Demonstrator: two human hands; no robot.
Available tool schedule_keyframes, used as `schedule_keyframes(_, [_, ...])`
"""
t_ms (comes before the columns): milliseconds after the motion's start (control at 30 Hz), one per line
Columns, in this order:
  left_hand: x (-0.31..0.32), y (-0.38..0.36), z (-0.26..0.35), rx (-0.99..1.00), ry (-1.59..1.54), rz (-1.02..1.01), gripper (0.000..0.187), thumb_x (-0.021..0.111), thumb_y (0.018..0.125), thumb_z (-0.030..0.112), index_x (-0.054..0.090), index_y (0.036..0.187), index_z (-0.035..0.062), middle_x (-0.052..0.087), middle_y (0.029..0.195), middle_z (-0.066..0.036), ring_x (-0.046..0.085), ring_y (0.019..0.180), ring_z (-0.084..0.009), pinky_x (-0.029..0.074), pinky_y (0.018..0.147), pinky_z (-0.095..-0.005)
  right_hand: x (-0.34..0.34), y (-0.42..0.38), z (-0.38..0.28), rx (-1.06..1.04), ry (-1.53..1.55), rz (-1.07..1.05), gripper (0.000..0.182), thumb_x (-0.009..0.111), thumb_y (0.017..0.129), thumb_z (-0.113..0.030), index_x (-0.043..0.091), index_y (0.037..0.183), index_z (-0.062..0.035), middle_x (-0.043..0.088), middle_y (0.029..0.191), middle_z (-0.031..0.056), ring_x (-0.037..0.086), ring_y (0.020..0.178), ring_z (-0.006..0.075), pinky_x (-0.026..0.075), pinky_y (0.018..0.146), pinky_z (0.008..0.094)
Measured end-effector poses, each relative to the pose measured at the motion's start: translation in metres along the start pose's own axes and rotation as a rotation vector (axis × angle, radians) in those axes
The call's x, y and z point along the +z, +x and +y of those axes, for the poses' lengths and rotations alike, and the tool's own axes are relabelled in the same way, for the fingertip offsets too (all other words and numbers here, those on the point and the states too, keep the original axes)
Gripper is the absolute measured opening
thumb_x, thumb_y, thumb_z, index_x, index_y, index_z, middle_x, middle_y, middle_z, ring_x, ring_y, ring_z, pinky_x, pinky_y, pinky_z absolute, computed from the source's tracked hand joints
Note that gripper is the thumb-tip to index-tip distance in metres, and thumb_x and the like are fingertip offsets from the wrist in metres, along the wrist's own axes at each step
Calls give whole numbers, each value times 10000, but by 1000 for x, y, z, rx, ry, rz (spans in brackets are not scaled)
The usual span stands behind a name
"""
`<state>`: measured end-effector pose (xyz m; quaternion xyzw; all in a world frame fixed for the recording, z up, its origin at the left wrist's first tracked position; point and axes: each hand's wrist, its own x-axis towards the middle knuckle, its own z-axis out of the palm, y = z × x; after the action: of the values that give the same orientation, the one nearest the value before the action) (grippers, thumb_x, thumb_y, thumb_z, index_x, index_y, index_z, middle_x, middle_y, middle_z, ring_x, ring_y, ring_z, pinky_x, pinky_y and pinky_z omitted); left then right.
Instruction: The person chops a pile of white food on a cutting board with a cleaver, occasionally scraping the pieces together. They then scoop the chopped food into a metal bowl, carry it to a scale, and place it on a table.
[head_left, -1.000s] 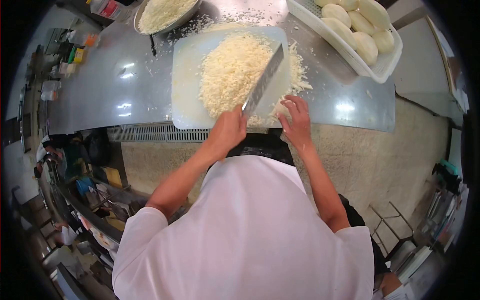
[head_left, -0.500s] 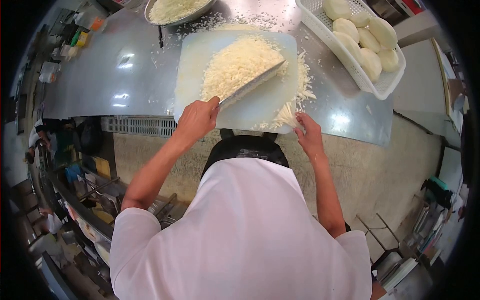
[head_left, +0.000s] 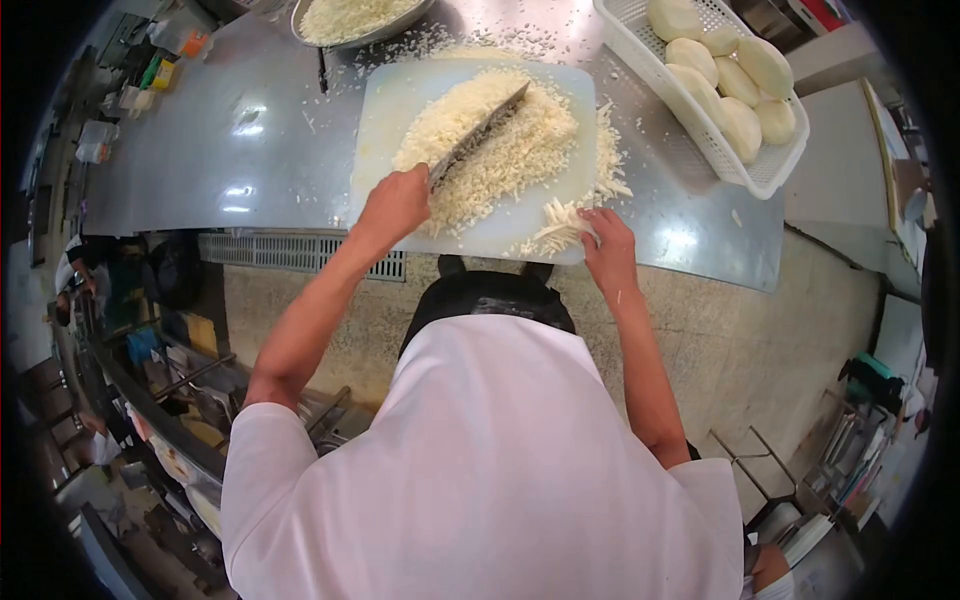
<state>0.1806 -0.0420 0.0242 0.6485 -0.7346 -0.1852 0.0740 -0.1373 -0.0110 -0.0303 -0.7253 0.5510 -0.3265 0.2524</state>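
Note:
My left hand [head_left: 397,205] is closed round the handle of a large kitchen knife [head_left: 478,137], its blade slanting up and right within a heap of finely chopped pale vegetable [head_left: 520,150]. The heap covers much of a white cutting board [head_left: 375,120]. At the board's near right corner, my right hand [head_left: 608,245] has its fingers curled on a small bunch of pale vegetable strips [head_left: 560,228]; part of the bunch is hidden by the fingers. More strips [head_left: 608,160] lie along the board's right edge on the steel table [head_left: 270,150].
A white plastic basket [head_left: 690,130] of peeled pale vegetables [head_left: 740,85] stands at the far right. At the back left is a metal bowl [head_left: 375,38] of chopped vegetable. Bits are scattered behind the board. Small containers [head_left: 97,140] stand left; other people show at the edges.
The knife has shifted left and turned steeper, now into the heap's middle, and chopped pieces have spread right and nearer. My right hand has moved slightly left and up with the strips.

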Motion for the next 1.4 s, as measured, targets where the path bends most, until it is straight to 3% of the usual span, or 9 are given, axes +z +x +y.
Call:
schedule_keyframes(167, [-39,-15,33,15,-78,-14,113,542,840,54,509,817,-51,571,674,-269,567,683,-465,438,623,-516,7,8,-1,0,-30,-50,322,648,717,55,649,1025,-40,613,965,144,604,876,347,492,751,396])
schedule_keyframes(233, [-49,-27,55,-125,-247,-53,112,536,843,51,509,831,-58,568,680,-280,573,696,-460,440,625,-510,5,8,-7,16,-50,-91,321,649,717,51,651,1025,-37,612,964,144,601,887,344,491,757,395])
schedule_keyframes(400, [24,-24,42,-37,-281,-39,122,547,861,63,500,883,-47,563,664,-265,564,661,-449,413,601,-494,0,20,-34,44,-101,-117,428,719,690,-46,616,1105,-24,572,1116,159,518,1070,352,449,900,415])
schedule_keyframes(500, [18,-17,52,24,-235,-30,112,544,856,57,496,871,-44,561,655,-263,565,664,-452,419,610,-498,23,23,-30,-28,-164,-67,480,731,678,-82,599,1137,-33,549,1166,162,487,1103,357,430,938,422])
schedule_keyframes(600, [-4,-25,76,-33,-269,-80,68,522,805,-9,487,839,-55,564,672,-284,575,695,-460,432,624,-520,30,22,-20,-87,-113,-53,425,706,692,-70,611,1103,-29,569,1147,160,507,1091,349,445,917,415])
schedule_keyframes(767, [37,-19,68,1,-292,-65,95,506,798,-28,470,883,-51,560,667,-284,570,691,-468,434,629,-522,31,12,-11,-41,-76,-27,325,674,710,-55,633,1031,-27,603,1078,148,550,1012,339,471,867,406])
schedule_keyframes(933, [10,-29,88,-14,-321,-112,146,515,853,23,462,965,-54,562,679,-282,567,703,-465,418,633,-513,20,16,-23,-85,20,94,228,645,738,-39,629,965,-22,608,1036,137,566,940,338,481,819,409])
schedule_keyframes(1167, [24,-14,101,38,-324,-153,196,507,853,16,452,1032,-42,574,697,-290,574,719,-481,420,629,-528,47,20,-4,-152,-104,142,174,589,718,29,576,885,-21,567,921,132,530,886,339,446,772,425])
schedule_keyframes(1400, [43,-10,116,52,-314,-148,146,501,858,27,442,974,-41,562,699,-306,565,735,-490,415,636,-540,50,18,-6,-182,-196,158,148,587,728,9,564,873,-5,550,914,143,511,891,330,439,769,420])
